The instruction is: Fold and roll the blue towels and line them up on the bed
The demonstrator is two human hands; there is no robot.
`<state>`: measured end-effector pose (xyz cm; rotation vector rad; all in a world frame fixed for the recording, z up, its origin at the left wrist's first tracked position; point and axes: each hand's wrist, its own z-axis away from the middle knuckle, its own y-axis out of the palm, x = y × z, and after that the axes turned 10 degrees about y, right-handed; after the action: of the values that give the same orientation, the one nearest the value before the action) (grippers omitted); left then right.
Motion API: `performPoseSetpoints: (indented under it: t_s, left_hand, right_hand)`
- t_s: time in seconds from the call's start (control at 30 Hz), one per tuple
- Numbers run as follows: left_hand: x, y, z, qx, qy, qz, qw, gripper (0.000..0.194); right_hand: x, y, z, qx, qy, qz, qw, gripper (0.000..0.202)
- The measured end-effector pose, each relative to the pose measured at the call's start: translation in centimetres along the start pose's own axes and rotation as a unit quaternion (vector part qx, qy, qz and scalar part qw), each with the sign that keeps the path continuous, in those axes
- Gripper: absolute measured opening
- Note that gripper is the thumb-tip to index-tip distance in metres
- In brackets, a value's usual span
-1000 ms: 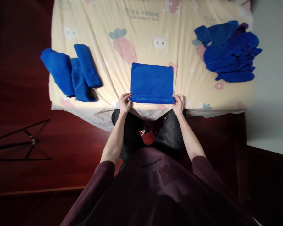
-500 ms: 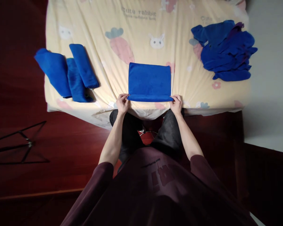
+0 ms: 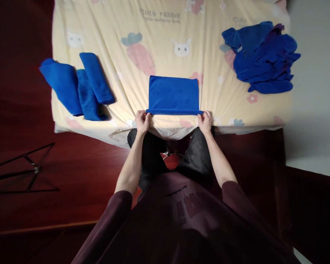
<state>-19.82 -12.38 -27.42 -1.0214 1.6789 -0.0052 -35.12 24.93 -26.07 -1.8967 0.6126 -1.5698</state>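
Note:
A blue cloth (image 3: 173, 93) lies flat on the bed's printed sheet (image 3: 99, 25), its near edge turned into a narrow roll. My left hand (image 3: 142, 121) pinches the left end of that roll, and my right hand (image 3: 205, 121) pinches the right end. Both sets of fingers are closed on the fabric. At the left of the bed are several folded or rolled blue cloths (image 3: 96, 78). A crumpled heap of blue cloths (image 3: 264, 58) sits at the right.
The bed's front edge runs just before my knees. On the red floor at the left stand black tripod legs (image 3: 30, 170). A pale wall or panel (image 3: 313, 99) borders the bed on the right.
The near edge of the blue cloth has been turned further over, so the rolled strip looks narrower and sits slightly farther from me. Both hands have stayed at its ends.

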Motion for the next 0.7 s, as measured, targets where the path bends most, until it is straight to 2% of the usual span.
performPoseSetpoints:
  t_s: [0.2, 0.5, 0.7]
  left_hand:
    - [0.0, 0.1, 0.0, -0.005, -0.019, 0.001, 1.0, 0.027]
    - [-1.3, -0.1, -0.2, 0.002, -0.049, -0.022, 0.999, 0.035]
    - [-1.6, 0.0, -0.3, -0.008, -0.046, -0.023, 0.999, 0.031]
  right_hand:
    - [0.1, 0.0, 0.1, 0.004, 0.0, 0.007, 1.0, 0.043]
    - [1.0, -0.3, 0.2, -0.005, 0.0, -0.02, 1.0, 0.049]
    - [1.1, -0.4, 0.2, -0.005, -0.002, -0.015, 1.0, 0.045]
